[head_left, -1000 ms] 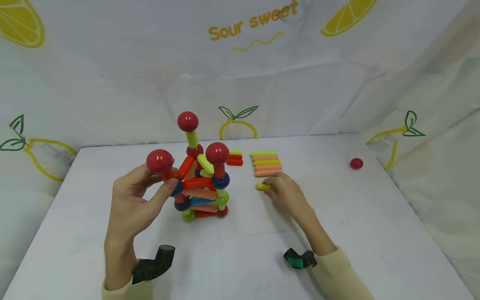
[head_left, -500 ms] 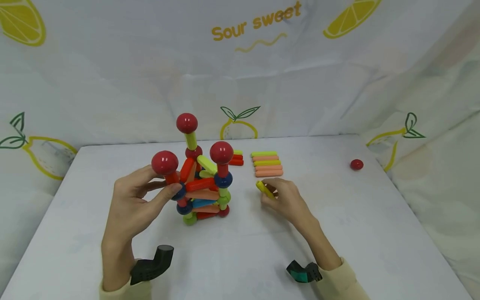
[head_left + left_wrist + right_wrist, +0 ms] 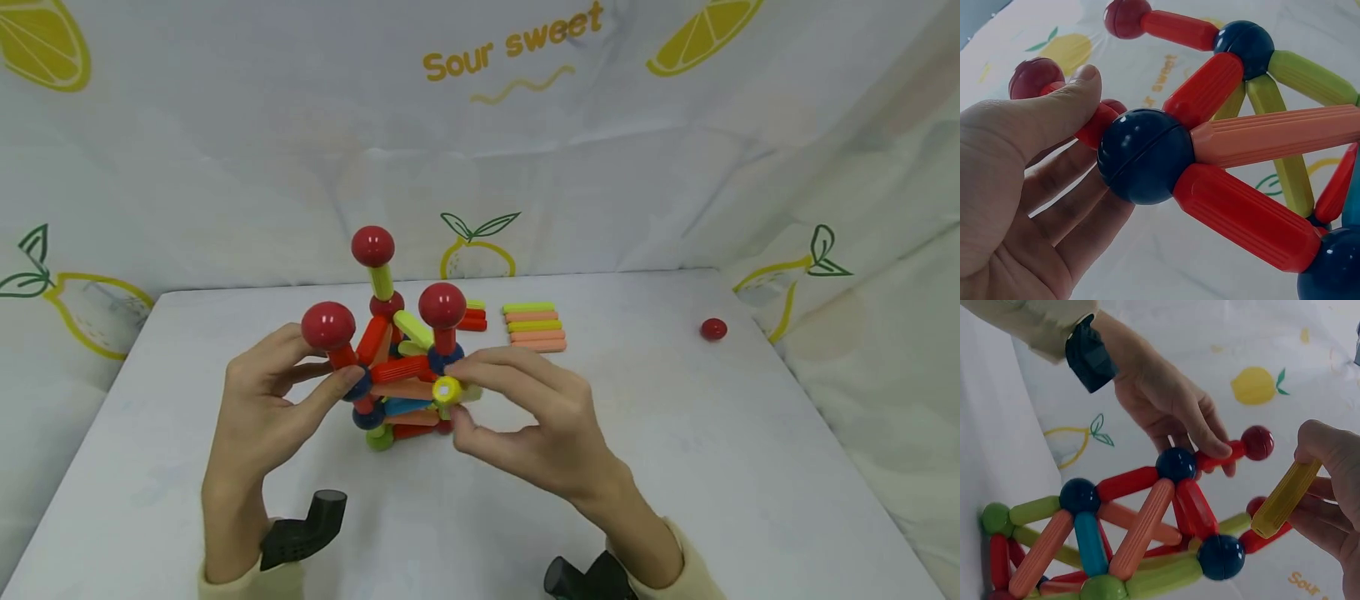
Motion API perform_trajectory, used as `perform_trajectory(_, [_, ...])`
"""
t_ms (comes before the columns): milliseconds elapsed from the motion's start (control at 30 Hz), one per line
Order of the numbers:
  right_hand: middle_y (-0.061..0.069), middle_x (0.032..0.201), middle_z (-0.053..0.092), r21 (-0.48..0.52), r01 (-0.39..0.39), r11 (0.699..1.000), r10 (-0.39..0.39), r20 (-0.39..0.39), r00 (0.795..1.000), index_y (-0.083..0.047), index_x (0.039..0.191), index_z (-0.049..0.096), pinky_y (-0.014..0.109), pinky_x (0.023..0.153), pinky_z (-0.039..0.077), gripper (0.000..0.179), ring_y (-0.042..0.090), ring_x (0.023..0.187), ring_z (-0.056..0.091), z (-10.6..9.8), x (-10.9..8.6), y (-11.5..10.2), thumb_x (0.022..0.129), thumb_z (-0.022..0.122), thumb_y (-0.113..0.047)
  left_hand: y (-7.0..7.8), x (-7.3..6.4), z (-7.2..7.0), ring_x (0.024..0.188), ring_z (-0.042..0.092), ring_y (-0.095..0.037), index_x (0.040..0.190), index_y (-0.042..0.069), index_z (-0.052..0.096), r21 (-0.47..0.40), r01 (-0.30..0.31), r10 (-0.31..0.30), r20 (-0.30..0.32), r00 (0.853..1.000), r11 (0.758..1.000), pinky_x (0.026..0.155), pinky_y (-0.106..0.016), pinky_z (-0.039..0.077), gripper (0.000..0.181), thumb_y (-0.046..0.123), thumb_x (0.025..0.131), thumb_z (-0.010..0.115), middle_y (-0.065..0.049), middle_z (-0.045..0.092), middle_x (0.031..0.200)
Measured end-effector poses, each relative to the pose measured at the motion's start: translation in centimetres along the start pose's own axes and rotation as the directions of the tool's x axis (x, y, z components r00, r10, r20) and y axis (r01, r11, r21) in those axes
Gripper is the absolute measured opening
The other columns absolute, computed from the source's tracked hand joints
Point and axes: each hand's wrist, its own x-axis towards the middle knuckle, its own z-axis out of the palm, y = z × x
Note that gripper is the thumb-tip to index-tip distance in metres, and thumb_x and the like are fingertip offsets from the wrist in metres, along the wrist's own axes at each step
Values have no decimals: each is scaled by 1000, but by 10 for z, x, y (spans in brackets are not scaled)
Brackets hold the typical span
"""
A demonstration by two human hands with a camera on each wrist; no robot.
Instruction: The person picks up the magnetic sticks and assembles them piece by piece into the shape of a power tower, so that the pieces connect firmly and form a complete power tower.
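A tower of magnetic rods and balls (image 3: 399,368) stands at the middle left of the table in the head view, with three red balls on upright rods at its top. My left hand (image 3: 262,408) grips its left upper corner; in the left wrist view thumb and fingers close round a short red rod (image 3: 1091,128) beside a blue ball (image 3: 1145,156). My right hand (image 3: 543,425) pinches a yellow rod (image 3: 1285,500) between thumb and fingers. In the head view that rod points its end at the camera, in front of the tower's right upper corner.
Behind the right hand lies a row of yellow-green, orange and yellow rods (image 3: 534,326). A few red and yellow-green rods (image 3: 474,319) lie partly hidden behind the tower. One loose red ball (image 3: 713,329) sits far right. A printed white cloth (image 3: 600,192) hangs along the back edge.
My right hand has picked the yellow rod up from in front of the rod row and carried it left to the tower. The left hand keeps its grip; the tower has shifted slightly.
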Motion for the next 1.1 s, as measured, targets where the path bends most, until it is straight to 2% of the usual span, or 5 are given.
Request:
perform_trajectory(100, [9,96,76,-10,68,998,-67,21,998,-2,106,75,22,81,61,32,17,86,72,9,15,-8,75,83,-3,1,0,0,98,69,-3,118,-3,72,8,7,-7,9,1000,1000,81,-16,59,50,-21,72,79,12,71,111])
perform_trajectory(300, [8,97,77,-71,112,991,-109,36,993,-2,109,76,17,80,59,33,14,85,71,27,30,-11,76,83,-2,-3,-1,1,97,69,-3,117,-6,71,-20,-1,1,10,1000,1000,81,-17,60,52,-24,68,78,11,72,110])
perform_trajectory(567, [9,102,77,-198,28,980,-12,78,997,-2,115,75,17,85,59,34,16,93,73,40,30,-14,82,82,-6,-5,-1,-1,99,70,-2,119,-4,71,0,16,-16,15,1000,1000,81,-17,60,54,-22,68,80,8,73,111])
perform_trajectory(800, [9,103,76,-284,4,959,18,76,997,-2,113,76,18,85,59,28,17,96,73,50,31,-17,85,79,-7,-6,-1,-1,101,70,-3,117,-6,71,-10,9,-9,15,1000,1000,81,-18,60,53,-24,67,79,0,74,110])
perform_trajectory(1100, [11,105,75,-366,-34,930,63,68,996,-2,116,76,22,88,60,31,19,98,73,56,33,-22,86,79,-8,-6,2,-2,99,71,-5,118,-5,71,-51,-26,27,9,1000,998,81,-18,60,50,-21,71,78,7,73,110])
